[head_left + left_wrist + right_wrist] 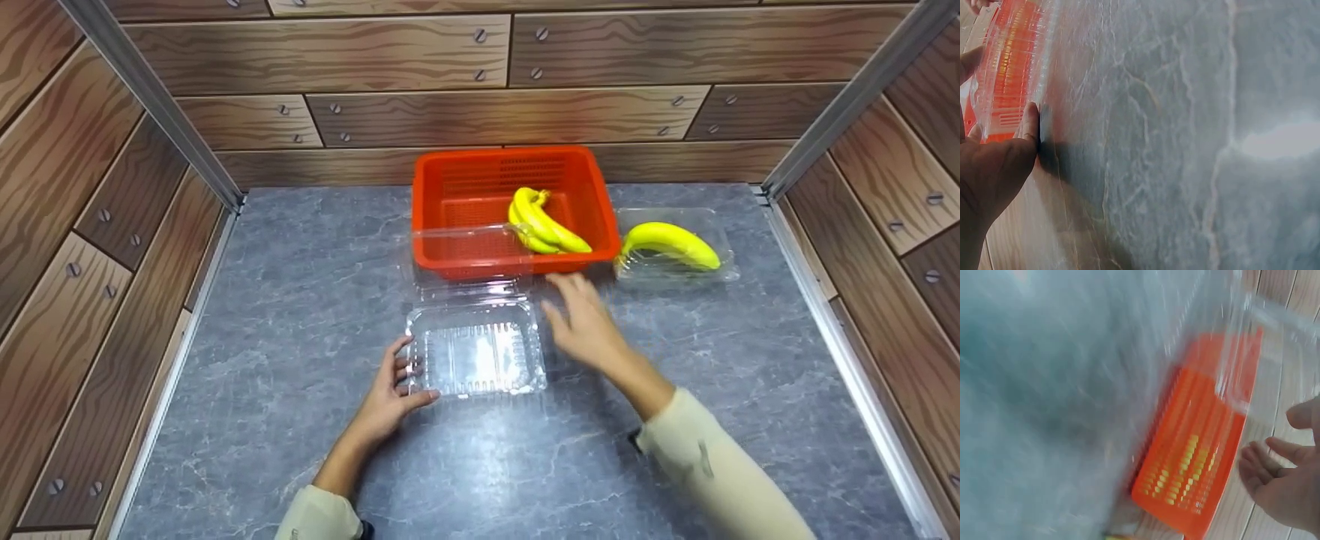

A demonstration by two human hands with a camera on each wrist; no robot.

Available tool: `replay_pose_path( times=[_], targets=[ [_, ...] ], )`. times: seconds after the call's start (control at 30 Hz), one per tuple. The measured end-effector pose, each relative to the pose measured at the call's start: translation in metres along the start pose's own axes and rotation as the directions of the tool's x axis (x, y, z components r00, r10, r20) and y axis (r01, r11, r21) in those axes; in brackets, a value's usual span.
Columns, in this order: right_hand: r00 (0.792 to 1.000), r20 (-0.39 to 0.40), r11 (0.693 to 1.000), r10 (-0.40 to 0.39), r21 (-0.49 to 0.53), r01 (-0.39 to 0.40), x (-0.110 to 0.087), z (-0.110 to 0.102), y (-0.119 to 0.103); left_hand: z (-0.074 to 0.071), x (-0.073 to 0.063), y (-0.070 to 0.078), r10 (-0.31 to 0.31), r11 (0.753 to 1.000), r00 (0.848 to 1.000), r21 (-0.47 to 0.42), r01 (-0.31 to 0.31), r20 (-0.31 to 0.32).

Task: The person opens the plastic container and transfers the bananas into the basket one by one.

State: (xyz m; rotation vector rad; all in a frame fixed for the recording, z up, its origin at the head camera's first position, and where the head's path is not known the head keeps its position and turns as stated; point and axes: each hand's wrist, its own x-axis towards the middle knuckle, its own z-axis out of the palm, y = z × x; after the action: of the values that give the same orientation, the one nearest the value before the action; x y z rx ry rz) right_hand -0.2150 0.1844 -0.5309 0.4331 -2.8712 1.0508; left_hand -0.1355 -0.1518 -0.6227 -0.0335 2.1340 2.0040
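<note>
A clear plastic clamshell container [480,352] stands on the grey marbled tabletop with its lid raised, leaning back over the basket's front. At its near left corner my left hand [390,394] holds it, thumb along the front edge and fingers by the left side. My right hand [589,322] is just right of the container, fingers apart and holding nothing, in front of the basket. In the red basket [429,202] lies a bunch of yellow bananas [544,225], toward its right side. The right wrist view shows the right hand [1292,478] with relaxed fingers.
Right of the basket stands another clear container [709,221], with a single banana [671,241] in it. Wood-patterned walls [420,52] close off the table at the back and on both sides.
</note>
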Motion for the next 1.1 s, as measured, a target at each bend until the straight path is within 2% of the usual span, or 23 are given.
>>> replay_pose_path(
  times=[0.07,0.17,0.3,0.5,0.73,0.9,1.1],
  targets=[
    [0.995,0.096,0.999,0.038,0.0,-0.039,-0.017,0.005,-0.004,0.0,0.001,0.001,0.004,1.0,1.0,-0.002,-0.004,0.001],
    [0.97,0.228,0.997,0.079,-0.002,-0.08,-0.037,0.012,-0.009,0.001,0.001,0.001,0.002,1.0,1.0,-0.001,-0.002,0.004],
    [0.941,0.327,0.994,0.087,0.026,-0.101,-0.054,0.024,-0.013,0.001,0.002,0.001,0.005,1.0,1.0,0.001,-0.005,0.001],
    [0.941,0.329,0.995,0.072,0.035,-0.089,-0.064,0.04,-0.011,0.002,0.001,0.002,0.007,1.0,1.0,0.012,-0.007,0.003],
    [0.944,0.324,0.997,0.06,0.024,-0.071,-0.064,0.05,-0.015,-0.003,-0.005,0.005,-0.001,1.0,1.0,0.028,0.002,-0.022],
    [0.949,0.313,0.998,0.024,0.053,-0.042,-0.06,0.06,-0.02,-0.015,-0.011,0.002,0.01,0.999,0.999,0.041,-0.008,-0.048],
    [0.933,0.359,0.998,-0.008,0.062,-0.015,-0.053,0.076,-0.034,-0.038,-0.023,-0.001,0.006,0.999,0.997,0.045,-0.002,-0.079]
  ],
)
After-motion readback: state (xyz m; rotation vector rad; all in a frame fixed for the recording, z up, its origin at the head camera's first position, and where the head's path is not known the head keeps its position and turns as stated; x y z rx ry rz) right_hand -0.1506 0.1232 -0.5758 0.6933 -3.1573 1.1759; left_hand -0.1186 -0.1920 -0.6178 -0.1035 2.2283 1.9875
